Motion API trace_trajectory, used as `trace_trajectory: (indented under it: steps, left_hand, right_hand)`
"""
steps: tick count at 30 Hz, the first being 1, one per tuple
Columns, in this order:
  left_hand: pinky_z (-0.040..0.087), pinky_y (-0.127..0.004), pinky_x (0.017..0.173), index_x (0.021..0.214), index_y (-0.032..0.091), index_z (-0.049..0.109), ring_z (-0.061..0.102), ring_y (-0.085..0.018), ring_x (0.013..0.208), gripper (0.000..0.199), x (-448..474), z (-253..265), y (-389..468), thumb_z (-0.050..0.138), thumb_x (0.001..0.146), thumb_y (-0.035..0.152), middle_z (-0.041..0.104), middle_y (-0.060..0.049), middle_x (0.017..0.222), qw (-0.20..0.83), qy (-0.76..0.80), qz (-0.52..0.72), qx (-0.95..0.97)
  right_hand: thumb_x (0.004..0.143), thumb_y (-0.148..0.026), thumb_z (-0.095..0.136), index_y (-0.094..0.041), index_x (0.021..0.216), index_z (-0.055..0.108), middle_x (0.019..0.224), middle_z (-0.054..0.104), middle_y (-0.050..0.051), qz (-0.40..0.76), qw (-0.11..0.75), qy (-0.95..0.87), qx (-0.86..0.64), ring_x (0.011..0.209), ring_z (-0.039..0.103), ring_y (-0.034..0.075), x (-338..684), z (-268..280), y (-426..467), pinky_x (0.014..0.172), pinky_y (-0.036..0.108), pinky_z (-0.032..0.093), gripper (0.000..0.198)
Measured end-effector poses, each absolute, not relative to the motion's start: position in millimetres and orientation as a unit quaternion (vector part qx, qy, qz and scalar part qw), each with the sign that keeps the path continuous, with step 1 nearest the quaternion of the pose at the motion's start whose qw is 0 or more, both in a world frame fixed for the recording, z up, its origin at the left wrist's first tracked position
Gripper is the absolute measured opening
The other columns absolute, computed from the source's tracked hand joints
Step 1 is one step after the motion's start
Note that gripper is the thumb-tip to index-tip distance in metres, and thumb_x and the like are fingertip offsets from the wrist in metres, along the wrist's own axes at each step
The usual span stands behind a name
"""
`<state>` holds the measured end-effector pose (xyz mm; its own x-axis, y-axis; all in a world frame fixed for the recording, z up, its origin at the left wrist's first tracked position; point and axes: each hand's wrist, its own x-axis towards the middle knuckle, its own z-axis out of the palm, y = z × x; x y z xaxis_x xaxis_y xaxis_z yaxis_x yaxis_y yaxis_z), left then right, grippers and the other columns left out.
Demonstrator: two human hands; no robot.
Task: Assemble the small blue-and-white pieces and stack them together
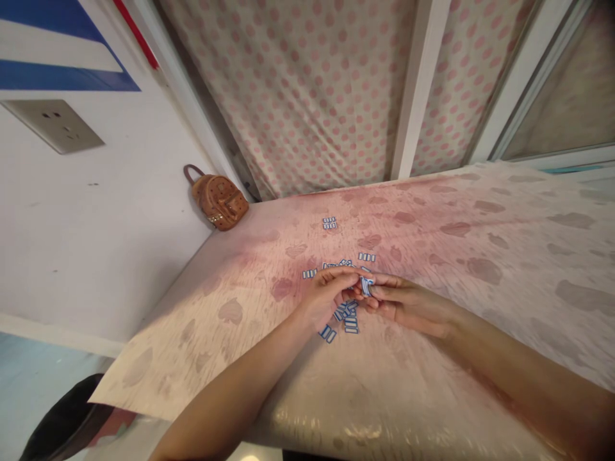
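Observation:
Between my two hands is a small blue-and-white striped piece point(366, 285), raised over the table. My right hand point(408, 301) pinches it with thumb and fingers. My left hand point(331, 287) is closed too, its fingertips on the piece's left side. Similar flat pieces with blue edges and white panels lie around the hands. A loose pile point(346, 311) sits just below them, partly hidden by my left hand, with a piece point(327, 333) at its lower left. Behind my left hand is another cluster point(343, 263). Single pieces lie to the left point(309, 273) and behind my right hand.
A flat blue-and-white block of pieces point(329, 223) lies farther back on the leaf-patterned tablecloth point(230, 312). A small brown backpack point(221, 202) leans on the wall at the back left corner. A dotted curtain point(327, 96) hangs behind the table. A dark object point(62, 419) is at lower left.

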<state>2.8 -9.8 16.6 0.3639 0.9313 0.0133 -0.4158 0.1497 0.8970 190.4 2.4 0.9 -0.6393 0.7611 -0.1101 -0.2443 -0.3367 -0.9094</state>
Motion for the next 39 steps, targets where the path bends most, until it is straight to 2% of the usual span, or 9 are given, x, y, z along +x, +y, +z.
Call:
trace_trajectory:
  steps: [3, 8, 12, 19, 22, 25, 29, 34, 39]
  left_hand:
    - [0.051, -0.026, 0.071, 0.094, 0.017, 0.078, 0.060, -0.010, 0.066, 0.027, 1.1, 16.0, -8.5, 0.077, 0.079, 0.040, 0.070, -0.004, 0.080, 0.654, 0.326, 0.503, 0.462]
    - [0.050, -0.026, 0.071, 0.086, 0.016, 0.075, 0.063, -0.014, 0.073, 0.024, -3.5, 13.9, -7.4, 0.077, 0.079, 0.039, 0.072, -0.004, 0.082, 0.505, 0.425, 0.505, 0.556]
    - [0.048, -0.025, 0.067, 0.085, 0.016, 0.075, 0.064, -0.015, 0.072, 0.019, -4.6, 14.2, -8.1, 0.072, 0.083, 0.035, 0.072, -0.005, 0.079, 0.455, 0.460, 0.483, 0.590]
    - [0.046, -0.023, 0.063, 0.085, 0.016, 0.076, 0.063, -0.014, 0.069, 0.020, -5.2, 9.7, -4.2, 0.071, 0.084, 0.035, 0.072, -0.004, 0.078, 0.452, 0.472, 0.462, 0.599]
    - [0.048, -0.024, 0.069, 0.089, 0.016, 0.076, 0.065, -0.015, 0.075, 0.023, -18.5, 9.8, 6.6, 0.071, 0.083, 0.038, 0.074, -0.005, 0.085, 0.447, 0.463, 0.463, 0.610]
    - [0.050, -0.027, 0.075, 0.091, 0.016, 0.076, 0.067, -0.017, 0.082, 0.021, -47.4, 10.5, 24.0, 0.071, 0.082, 0.035, 0.075, -0.006, 0.093, 0.374, 0.497, 0.492, 0.609]
    - [0.049, -0.028, 0.074, 0.083, 0.016, 0.075, 0.066, -0.018, 0.078, 0.011, -86.5, 2.0, 43.5, 0.070, 0.078, 0.024, 0.075, -0.006, 0.085, 0.278, 0.597, 0.422, 0.622]
    - [0.047, -0.026, 0.066, 0.081, 0.017, 0.074, 0.065, -0.017, 0.072, 0.012, -86.0, -12.6, 48.9, 0.071, 0.079, 0.028, 0.073, -0.005, 0.080, 0.238, 0.632, 0.346, 0.651]
    - [0.046, -0.025, 0.063, 0.080, 0.018, 0.074, 0.064, -0.015, 0.070, 0.010, -62.9, -18.3, 52.0, 0.077, 0.073, 0.025, 0.072, -0.004, 0.078, 0.208, 0.640, 0.325, 0.664]
  right_hand:
    - [0.076, -0.049, 0.082, -0.021, 0.082, 0.066, 0.077, 0.057, 0.001, 0.733, 0.361, -0.497, -0.292, 0.072, 0.051, 0.015, 186.8, 5.2, 1.7, 0.070, 0.030, 0.045, 0.033]
    - [0.084, -0.057, 0.070, -0.021, 0.072, 0.059, 0.070, 0.054, -0.001, 0.591, 0.430, -0.581, -0.358, 0.062, 0.043, 0.013, 186.8, 2.0, 4.3, 0.058, 0.028, 0.036, 0.040]
    - [0.089, -0.054, 0.064, -0.021, 0.070, 0.060, 0.068, 0.055, 0.001, 0.511, 0.423, -0.638, -0.391, 0.062, 0.046, 0.015, 189.4, -2.7, 5.7, 0.057, 0.029, 0.035, 0.039]
    - [0.089, -0.049, 0.064, -0.021, 0.075, 0.059, 0.072, 0.056, 0.000, 0.509, 0.426, -0.642, -0.383, 0.066, 0.048, 0.016, 185.9, -4.4, 3.1, 0.060, 0.029, 0.036, 0.031]
    - [0.089, -0.047, 0.063, -0.021, 0.076, 0.059, 0.073, 0.054, 0.000, 0.492, 0.446, -0.638, -0.390, 0.069, 0.048, 0.016, 188.7, -6.0, 6.6, 0.063, 0.030, 0.036, 0.029]
    - [0.088, -0.045, 0.063, -0.022, 0.074, 0.059, 0.071, 0.051, 0.000, 0.473, 0.469, -0.621, -0.413, 0.068, 0.047, 0.017, 194.1, -2.7, 10.6, 0.064, 0.031, 0.035, 0.028]
    - [0.085, -0.051, 0.066, -0.022, 0.071, 0.058, 0.069, 0.050, 0.000, 0.492, 0.479, -0.595, -0.417, 0.066, 0.045, 0.017, 197.1, 9.3, 10.5, 0.063, 0.031, 0.036, 0.033]
    - [0.082, -0.059, 0.069, -0.022, 0.068, 0.056, 0.069, 0.049, 0.001, 0.510, 0.474, -0.590, -0.407, 0.066, 0.043, 0.017, 194.6, 10.7, 9.6, 0.062, 0.031, 0.036, 0.042]
    - [0.086, -0.055, 0.065, -0.022, 0.076, 0.060, 0.068, 0.049, -0.001, 0.491, 0.467, -0.610, -0.411, 0.066, 0.044, 0.017, 196.5, -5.7, 15.8, 0.064, 0.032, 0.034, 0.035]
